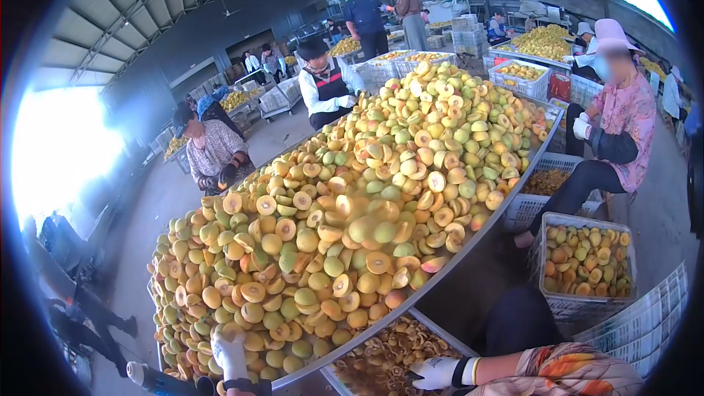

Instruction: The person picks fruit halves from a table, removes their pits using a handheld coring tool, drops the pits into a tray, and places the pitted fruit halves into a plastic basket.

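Our left hand (229, 356) is just beside the fruit (334, 264) heaped beyond it on the desk (427, 291); our right hand (436, 372) is at the scraps (374, 359) in a crate (442, 333), probably set near for easy reach. We cannot tell whether either is clamped on anything.

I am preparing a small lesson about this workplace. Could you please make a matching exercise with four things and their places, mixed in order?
Things:
1. Fruit heap
2. Pink hat
3. Ribbed roof
4. Brown scraps

Places:
A. worn by a person in pink
B. in the bottom-middle container
C. on the large table
D. upper left of the picture

Pairs: 1-C; 2-A; 3-D; 4-B
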{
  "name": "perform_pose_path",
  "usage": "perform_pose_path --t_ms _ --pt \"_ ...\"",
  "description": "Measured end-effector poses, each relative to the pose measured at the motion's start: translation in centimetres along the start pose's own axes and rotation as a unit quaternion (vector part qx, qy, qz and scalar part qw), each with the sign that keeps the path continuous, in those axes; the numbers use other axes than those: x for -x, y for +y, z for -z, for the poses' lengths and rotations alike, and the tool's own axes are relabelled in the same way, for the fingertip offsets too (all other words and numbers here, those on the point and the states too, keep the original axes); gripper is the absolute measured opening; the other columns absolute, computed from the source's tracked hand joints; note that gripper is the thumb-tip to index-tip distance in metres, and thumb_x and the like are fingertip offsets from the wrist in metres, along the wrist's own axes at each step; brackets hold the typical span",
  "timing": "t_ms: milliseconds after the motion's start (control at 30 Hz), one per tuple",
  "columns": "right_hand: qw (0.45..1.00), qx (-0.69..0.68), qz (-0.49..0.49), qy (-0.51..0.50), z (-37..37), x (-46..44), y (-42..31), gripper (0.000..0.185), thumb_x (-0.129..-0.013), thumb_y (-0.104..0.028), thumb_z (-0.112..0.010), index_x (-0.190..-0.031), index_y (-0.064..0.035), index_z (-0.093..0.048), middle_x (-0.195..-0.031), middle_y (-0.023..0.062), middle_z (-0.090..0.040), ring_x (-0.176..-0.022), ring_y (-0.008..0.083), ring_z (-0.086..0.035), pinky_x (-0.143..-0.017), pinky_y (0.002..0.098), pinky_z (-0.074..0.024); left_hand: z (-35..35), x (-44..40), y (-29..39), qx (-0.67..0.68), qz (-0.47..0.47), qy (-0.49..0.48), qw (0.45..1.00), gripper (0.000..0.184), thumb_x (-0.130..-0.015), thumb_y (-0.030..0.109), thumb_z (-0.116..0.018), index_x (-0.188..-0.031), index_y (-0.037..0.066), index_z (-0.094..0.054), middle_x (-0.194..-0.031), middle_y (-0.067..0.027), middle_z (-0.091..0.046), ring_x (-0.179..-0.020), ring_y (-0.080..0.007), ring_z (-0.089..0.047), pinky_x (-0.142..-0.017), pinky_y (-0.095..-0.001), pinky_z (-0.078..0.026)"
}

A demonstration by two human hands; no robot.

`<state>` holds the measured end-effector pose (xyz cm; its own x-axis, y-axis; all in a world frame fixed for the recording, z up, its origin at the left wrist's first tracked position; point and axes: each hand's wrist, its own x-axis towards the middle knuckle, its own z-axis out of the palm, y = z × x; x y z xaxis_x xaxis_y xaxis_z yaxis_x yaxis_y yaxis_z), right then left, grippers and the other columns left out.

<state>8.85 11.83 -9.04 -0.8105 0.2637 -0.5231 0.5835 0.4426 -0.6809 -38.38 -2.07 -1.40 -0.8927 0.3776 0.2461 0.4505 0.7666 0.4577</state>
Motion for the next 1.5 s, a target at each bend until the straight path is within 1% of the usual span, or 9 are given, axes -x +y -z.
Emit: perform_pose_path --t_ms 300,367,433,500,667,833,1100,1267,1500 --pt "0.989 0.016 0.064 0.130 -0.9 0.7 0.3 0.046 -0.090 -0.043 -0.059 -0.114 -0.0028 -0.059 -0.099 0.0263 -0.070 -0.095 0.0446 -0.067 -0.084 0.0501 -0.0526 -0.3 2.1 1.8 0.061 -0.023 0.098 0.993 0.079 -0.071 0.020 -0.083 -0.136 -0.008 -0.048 -0.129 -0.0270 -0.060 -0.122 -0.0416 -0.058 -0.104 -0.0434 -0.046" --pt "0.980 -0.035 0.073 0.184 -0.1 1.9 -0.8 0.045 -0.089 -0.041 -0.064 -0.111 -0.0015 -0.060 -0.096 0.0264 -0.069 -0.093 0.0454 -0.068 -0.083 0.0495 -0.0525 0.2 3.6 1.9 0.120 -0.092 0.102 0.983 0.064 -0.077 0.017 -0.078 -0.131 -0.005 -0.053 -0.114 -0.0195 -0.065 -0.099 -0.0325 -0.064 -0.091 -0.0382 -0.052" --pt "0.982 -0.041 0.034 0.184 0.7 2.6 -2.1 0.041 -0.088 -0.034 -0.068 -0.110 -0.0005 -0.060 -0.094 0.0256 -0.069 -0.091 0.0446 -0.068 -0.081 0.0479 -0.0529 1.5 7.0 4.0 0.507 -0.001 -0.052 0.860 0.050 -0.079 0.014 -0.075 -0.123 -0.003 -0.059 -0.109 -0.0145 -0.065 -0.091 -0.0239 -0.062 -0.083 -0.0334 -0.053" --pt "0.972 -0.074 0.106 0.199 0.9 3.2 -3.5 0.037 -0.088 -0.028 -0.070 -0.108 0.0010 -0.059 -0.090 0.0250 -0.069 -0.088 0.0432 -0.068 -0.077 0.0460 -0.0530 3.9 12.2 7.5 0.580 0.058 -0.081 0.809 0.040 -0.081 0.012 -0.070 -0.117 -0.002 -0.062 -0.107 -0.0123 -0.066 -0.090 -0.0208 -0.064 -0.083 -0.0333 -0.054" --pt "0.945 -0.079 0.246 0.202 1.4 5.8 -9.2 0.039 -0.087 -0.020 -0.072 -0.115 0.0024 -0.056 -0.081 0.0233 -0.068 -0.077 0.0416 -0.069 -0.067 0.0461 -0.0531 4.4 22.4 10.9 0.787 0.090 -0.222 0.569 0.053 -0.084 0.011 -0.065 -0.134 -0.001 -0.051 -0.118 -0.0240 -0.066 -0.102 -0.0368 -0.069 -0.092 -0.0510 -0.058" --pt "0.901 -0.030 0.338 0.270 -0.2 7.8 -11.5 0.040 -0.087 -0.015 -0.072 -0.116 0.0043 -0.053 -0.080 0.0243 -0.067 -0.080 0.0440 -0.069 -0.064 0.0471 -0.0522 6.2 29.5 13.9 0.695 0.049 -0.185 0.693 0.059 -0.103 0.045 -0.057 -0.133 -0.006 -0.055 -0.109 -0.0140 -0.070 -0.092 -0.0215 -0.068 -0.079 -0.0333 -0.057" --pt "0.911 -0.067 0.330 0.237 -2.7 10.1 -11.4 0.033 -0.088 -0.008 -0.069 -0.113 0.0029 -0.050 -0.087 0.0181 -0.070 -0.078 0.0401 -0.071 -0.068 0.0444 -0.0533 7.8 35.0 16.2 0.645 -0.006 -0.045 0.762 0.047 -0.104 0.040 -0.056 -0.124 -0.001 -0.064 -0.094 -0.0084 -0.070 -0.065 -0.0070 -0.056 -0.057 -0.0208 -0.045" --pt "0.916 -0.102 0.335 0.196 -2.9 12.1 -11.7 0.036 -0.089 -0.008 -0.067 -0.118 0.0025 -0.051 -0.094 0.0171 -0.069 -0.085 0.0335 -0.071 -0.076 0.0401 -0.0547 10.0 36.2 17.2 0.623 -0.010 -0.051 0.781 0.045 -0.103 0.041 -0.057 -0.119 -0.001 -0.065 -0.086 -0.0062 -0.068 -0.061 -0.0070 -0.057 -0.054 -0.0212 -0.045" --pt "0.884 -0.129 0.427 0.137 -1.4 11.8 -10.8 0.030 -0.087 -0.009 -0.063 -0.114 0.0022 -0.056 -0.093 0.0215 -0.069 -0.086 0.0416 -0.069 -0.075 0.0468 -0.0542 11.5 36.0 17.6 0.609 -0.001 -0.112 0.785 0.038 -0.105 0.034 -0.055 -0.108 -0.001 -0.069 -0.092 -0.0110 -0.073 -0.077 -0.0148 -0.067 -0.066 -0.0250 -0.053"
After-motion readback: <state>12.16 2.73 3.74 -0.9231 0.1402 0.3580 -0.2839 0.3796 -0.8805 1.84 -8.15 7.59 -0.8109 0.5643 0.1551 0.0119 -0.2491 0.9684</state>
